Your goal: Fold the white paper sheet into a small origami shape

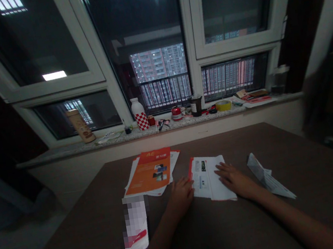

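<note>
Under the flat right hand, fingers apart, lies folded paper; the left hand touches it, grip unclear.

I can read "AE" atop the orange printed sheet left of lower centre; the folded paper's print blurs.

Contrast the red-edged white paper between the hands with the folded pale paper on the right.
The red-edged white paper looks roughly rectangular; the folded pale paper tapers to a point. The left hand and right hand touch the white paper; neither touches the pale one. Both papers rest on the brown table.
</note>
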`<control>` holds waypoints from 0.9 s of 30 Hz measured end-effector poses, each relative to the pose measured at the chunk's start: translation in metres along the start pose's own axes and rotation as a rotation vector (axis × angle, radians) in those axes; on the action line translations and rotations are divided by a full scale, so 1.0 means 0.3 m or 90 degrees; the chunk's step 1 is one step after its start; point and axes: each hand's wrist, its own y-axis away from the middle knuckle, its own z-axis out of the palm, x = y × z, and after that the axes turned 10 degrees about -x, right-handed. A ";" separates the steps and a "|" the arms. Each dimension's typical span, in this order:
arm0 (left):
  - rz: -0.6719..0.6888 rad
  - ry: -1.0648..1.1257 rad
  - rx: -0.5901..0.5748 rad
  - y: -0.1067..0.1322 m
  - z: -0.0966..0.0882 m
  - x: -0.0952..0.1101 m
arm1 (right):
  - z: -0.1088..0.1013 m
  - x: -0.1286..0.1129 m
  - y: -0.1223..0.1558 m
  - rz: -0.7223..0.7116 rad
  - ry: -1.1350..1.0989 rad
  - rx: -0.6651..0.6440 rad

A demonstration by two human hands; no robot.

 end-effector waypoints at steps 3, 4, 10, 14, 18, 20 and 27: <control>0.020 0.019 0.002 0.004 -0.009 0.002 | -0.001 0.001 0.000 0.006 0.005 -0.001; 0.030 0.024 0.007 0.005 -0.013 0.004 | -0.001 0.001 -0.001 0.005 0.005 -0.002; 0.080 0.070 0.003 0.001 -0.018 0.011 | -0.007 -0.011 0.000 -0.045 -0.019 -0.026; 0.088 0.106 -0.008 -0.011 -0.013 0.003 | -0.009 -0.019 0.001 -0.067 -0.021 -0.037; 0.083 0.106 -0.011 -0.016 -0.003 -0.006 | -0.013 -0.028 0.003 -0.073 0.001 -0.034; 0.074 0.094 -0.016 -0.014 0.001 -0.009 | -0.017 -0.037 0.005 -0.080 0.013 -0.029; 0.069 0.069 -0.019 -0.007 0.007 -0.020 | -0.024 -0.080 0.004 -0.085 0.039 -0.027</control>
